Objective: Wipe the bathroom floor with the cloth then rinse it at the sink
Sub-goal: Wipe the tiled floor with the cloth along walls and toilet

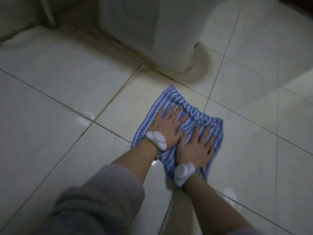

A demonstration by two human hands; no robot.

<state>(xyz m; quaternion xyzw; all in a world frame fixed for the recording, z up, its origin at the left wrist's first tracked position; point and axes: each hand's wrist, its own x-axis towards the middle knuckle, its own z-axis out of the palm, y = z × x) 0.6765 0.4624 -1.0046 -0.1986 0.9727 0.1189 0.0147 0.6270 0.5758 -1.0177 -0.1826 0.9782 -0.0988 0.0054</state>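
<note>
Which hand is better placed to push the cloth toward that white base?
Probably the left hand: it presses flat further forward on the cloth, nearer the white base than the right hand.

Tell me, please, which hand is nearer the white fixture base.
Left. The left hand lies flat on the far half of the cloth, closer to the white fixture base; the right hand presses the cloth farther back, nearer the person.

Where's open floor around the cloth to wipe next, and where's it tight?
Free: the wide floor tiles left of the cloth, and the tiles to its right. Tight: ahead, the toilet base stands near the cloth's far corner. The left hand and right hand lie flat on the cloth.
</note>
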